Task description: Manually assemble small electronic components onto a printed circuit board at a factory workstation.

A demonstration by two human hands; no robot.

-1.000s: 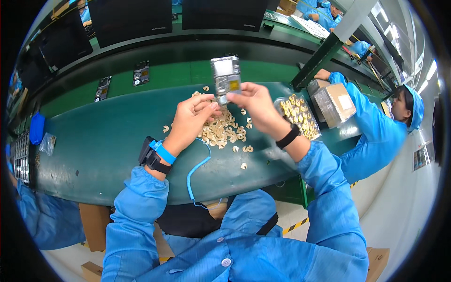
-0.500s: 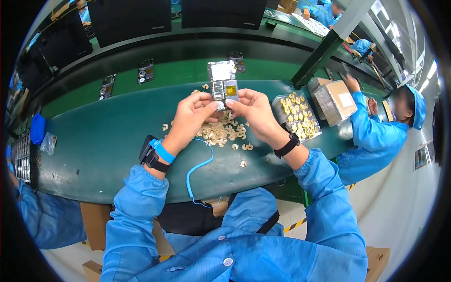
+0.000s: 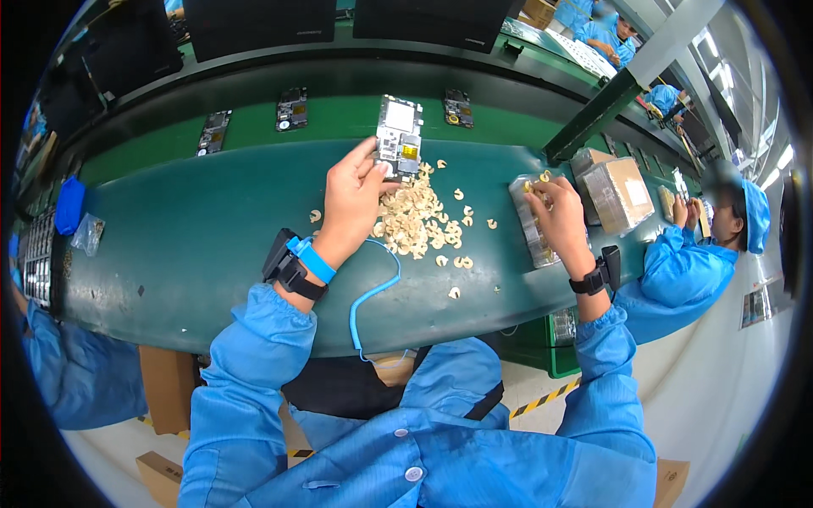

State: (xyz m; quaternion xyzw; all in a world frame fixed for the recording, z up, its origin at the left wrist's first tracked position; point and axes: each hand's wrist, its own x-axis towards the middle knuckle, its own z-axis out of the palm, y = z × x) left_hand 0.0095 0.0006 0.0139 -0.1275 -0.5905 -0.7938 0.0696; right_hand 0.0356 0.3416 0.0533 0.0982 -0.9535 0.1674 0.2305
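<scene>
Dark panels (image 3: 258,25) line the far side of the room, and nearer to me a green bench (image 3: 195,245) curves round the worker, with three spare boards (image 3: 292,110) lying on the strip along its back. At the right, past a carton (image 3: 625,188), a co-worker (image 3: 688,275) in blue sits busy with something small. Our worker's left hand (image 3: 354,199) grips a board (image 3: 398,140) by its near end, thumb on top, holding it raised above the bench at the back of a loose heap of pale, C-shaped pieces (image 3: 415,216); the pale square and yellow patch on its face are turned up to view. A blue coiled cord (image 3: 373,292) trails from the left wrist toward the worker's lap. Out to the right, well apart from that board, the right hand (image 3: 556,220) is over a clear tray (image 3: 535,252), fingers bent down among small yellow pieces (image 3: 544,176). Whether the fingertips have closed on one, I can't tell from where I stand. I'd judge the step in hand to be a pick from the tray while the board waits, steady, in the other hand. Such a pick calls for a light pinch on a single piece, leaving its neighbours undisturbed, with the board kept level and its face clear.
</scene>
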